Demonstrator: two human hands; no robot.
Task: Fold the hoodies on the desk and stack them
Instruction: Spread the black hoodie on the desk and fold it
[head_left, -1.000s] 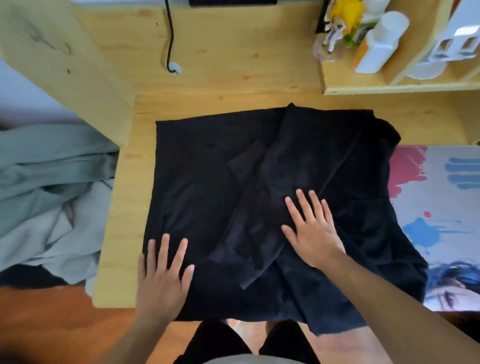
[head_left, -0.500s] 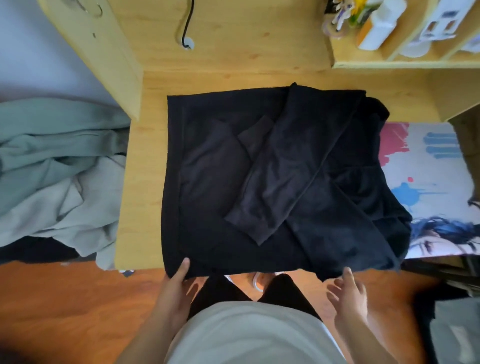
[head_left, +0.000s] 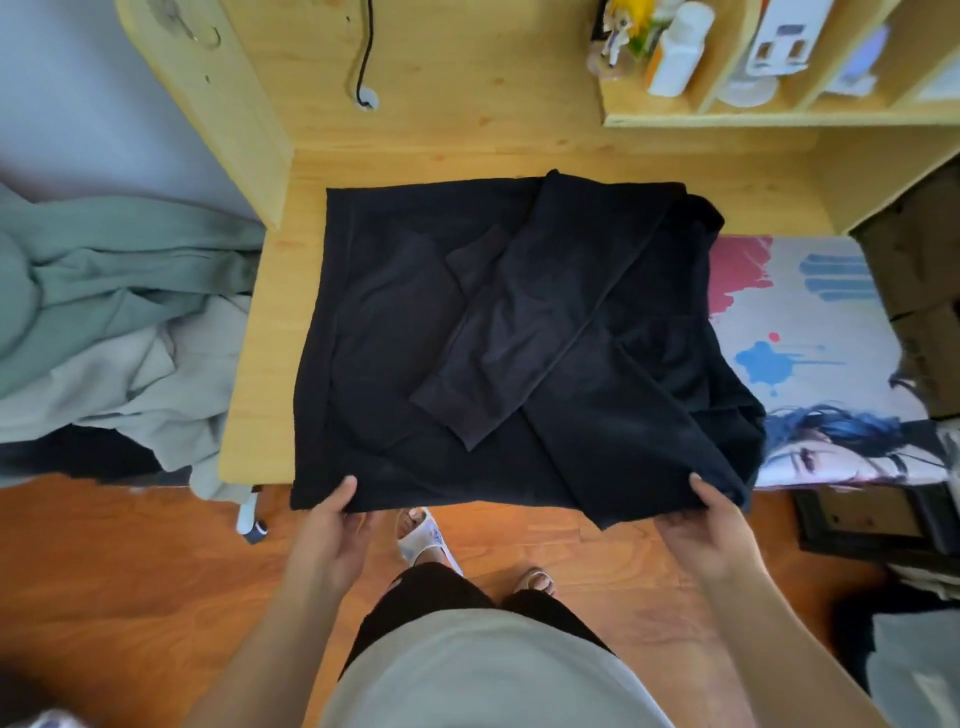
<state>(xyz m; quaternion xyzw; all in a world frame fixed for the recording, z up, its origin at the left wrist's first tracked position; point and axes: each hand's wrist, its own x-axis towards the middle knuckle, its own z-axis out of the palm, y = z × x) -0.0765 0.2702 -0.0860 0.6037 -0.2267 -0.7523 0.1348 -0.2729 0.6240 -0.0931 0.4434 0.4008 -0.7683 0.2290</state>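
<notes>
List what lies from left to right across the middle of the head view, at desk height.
Green and grey clothes pile → bare desk edge → black hoodie → printed desk mat.

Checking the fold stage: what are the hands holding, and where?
Both hands grip the black hoodie by its near edge overhanging the desk: left hand near the left corner, right hand near the right.

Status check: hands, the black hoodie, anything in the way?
Left hand and right hand each grip the near edge. Black hoodie flat, sleeves folded in. Nothing lies on it.
</notes>
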